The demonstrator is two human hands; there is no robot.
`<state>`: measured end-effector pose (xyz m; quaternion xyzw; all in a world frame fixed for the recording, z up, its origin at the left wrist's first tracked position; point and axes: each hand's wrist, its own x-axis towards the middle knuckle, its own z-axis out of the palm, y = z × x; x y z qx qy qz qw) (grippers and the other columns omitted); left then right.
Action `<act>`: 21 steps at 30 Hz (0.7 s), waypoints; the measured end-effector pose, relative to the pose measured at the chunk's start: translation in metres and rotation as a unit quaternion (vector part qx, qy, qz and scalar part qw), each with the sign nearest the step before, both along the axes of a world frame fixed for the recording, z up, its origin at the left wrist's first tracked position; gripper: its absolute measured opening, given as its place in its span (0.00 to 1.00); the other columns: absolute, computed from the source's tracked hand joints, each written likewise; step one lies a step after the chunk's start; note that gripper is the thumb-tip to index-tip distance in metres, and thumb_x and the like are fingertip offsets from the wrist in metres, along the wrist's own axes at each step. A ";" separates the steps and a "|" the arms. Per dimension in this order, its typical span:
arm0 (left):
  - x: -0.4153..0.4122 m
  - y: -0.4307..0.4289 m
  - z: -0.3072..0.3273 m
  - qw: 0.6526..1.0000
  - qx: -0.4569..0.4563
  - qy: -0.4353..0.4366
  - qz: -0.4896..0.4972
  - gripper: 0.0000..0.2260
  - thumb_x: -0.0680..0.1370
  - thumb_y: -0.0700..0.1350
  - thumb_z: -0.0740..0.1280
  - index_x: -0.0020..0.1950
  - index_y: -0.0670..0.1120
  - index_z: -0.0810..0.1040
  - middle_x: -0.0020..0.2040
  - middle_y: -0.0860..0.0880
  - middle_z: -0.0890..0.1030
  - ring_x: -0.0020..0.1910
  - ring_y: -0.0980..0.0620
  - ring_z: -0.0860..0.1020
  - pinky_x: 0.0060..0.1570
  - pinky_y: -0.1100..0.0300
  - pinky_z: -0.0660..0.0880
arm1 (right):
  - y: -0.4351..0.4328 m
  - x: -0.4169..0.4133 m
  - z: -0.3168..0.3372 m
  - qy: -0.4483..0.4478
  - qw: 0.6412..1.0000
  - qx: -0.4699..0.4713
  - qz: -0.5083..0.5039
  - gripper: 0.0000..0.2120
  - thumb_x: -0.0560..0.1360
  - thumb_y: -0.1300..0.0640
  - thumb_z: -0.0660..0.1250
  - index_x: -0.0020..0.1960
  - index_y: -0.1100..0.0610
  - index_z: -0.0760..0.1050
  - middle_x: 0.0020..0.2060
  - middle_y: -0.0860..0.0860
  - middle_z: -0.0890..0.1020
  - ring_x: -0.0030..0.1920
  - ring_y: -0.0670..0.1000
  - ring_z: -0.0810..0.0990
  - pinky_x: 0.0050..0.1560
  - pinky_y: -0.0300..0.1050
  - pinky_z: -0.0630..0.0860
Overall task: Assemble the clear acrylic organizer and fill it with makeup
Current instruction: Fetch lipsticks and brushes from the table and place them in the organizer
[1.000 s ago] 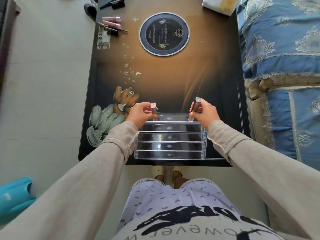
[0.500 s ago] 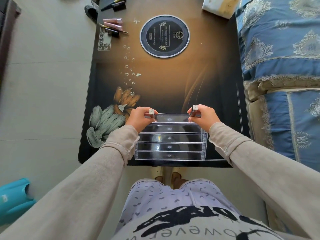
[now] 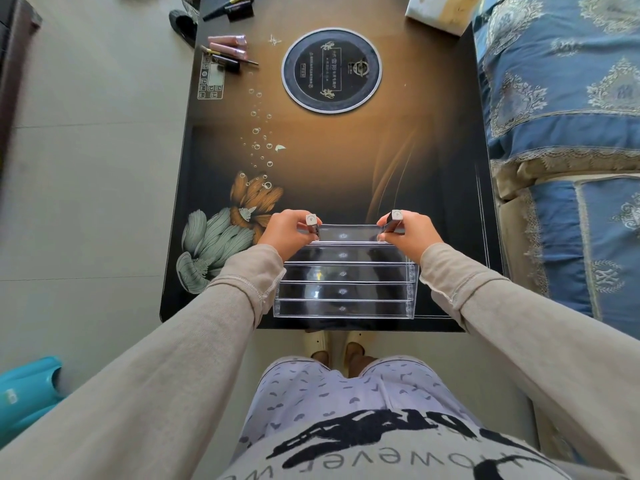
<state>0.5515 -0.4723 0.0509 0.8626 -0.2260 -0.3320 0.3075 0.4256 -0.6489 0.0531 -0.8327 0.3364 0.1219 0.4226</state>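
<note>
Left hand (image 3: 287,232), right hand (image 3: 410,232) each pinch dark silver-capped makeup tube (image 3: 312,224) (image 3: 394,220) over clear acrylic drawer organizer (image 3: 344,282), lower centre.

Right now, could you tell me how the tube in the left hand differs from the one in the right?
The left tube stands at the organizer's left corner, leaning right; the right tube stands at the right corner, leaning left. Both are dark with silvery caps, each pinched near its top.

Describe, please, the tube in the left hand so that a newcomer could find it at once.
Start at the clear organizer on the dark table's near edge. At its far left corner, the left hand holds a dark tube upright. Its silver cap distinguishes it from the far pink tubes.
</note>
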 end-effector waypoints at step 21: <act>-0.009 0.026 -0.017 0.998 0.046 -0.038 0.022 0.22 0.72 0.35 0.70 0.64 0.44 0.71 0.61 0.43 0.77 0.59 0.46 0.76 0.56 0.58 0.73 | 0.001 -0.007 -0.001 0.011 0.999 -0.036 0.011 0.19 0.72 0.63 0.70 0.61 0.61 0.73 0.58 0.59 0.79 0.61 0.59 0.76 0.65 0.48 0.70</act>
